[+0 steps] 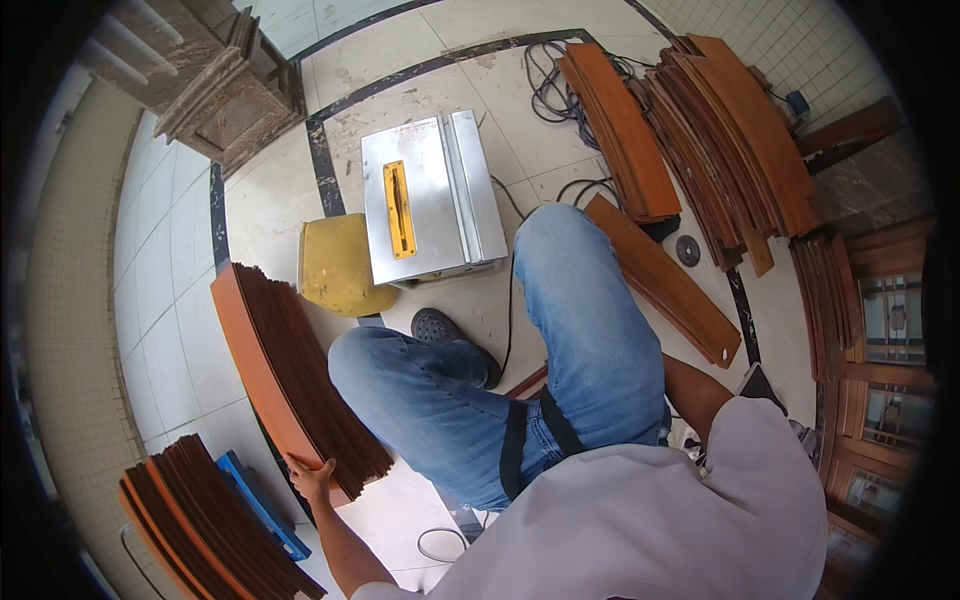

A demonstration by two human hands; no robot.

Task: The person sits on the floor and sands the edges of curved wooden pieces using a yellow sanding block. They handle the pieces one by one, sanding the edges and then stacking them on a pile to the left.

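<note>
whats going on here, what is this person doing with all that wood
A person in jeans sits on a tiled floor among piles of curved brown wood strips. The left hand rests on the lower end of a stack of strips beside the left knee. The right hand is hidden behind the body. A small table saw stands in front, with more strips heaped to the right.

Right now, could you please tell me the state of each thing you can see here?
Left hand: fingers gripping the near end of the plank stack.
Plank stack: upright on edge, leaning.
Right hand: hidden behind the body.
Table saw: top bare, nothing on it.
Loose plank: flat on floor.
Cables: tangled on floor.
</note>
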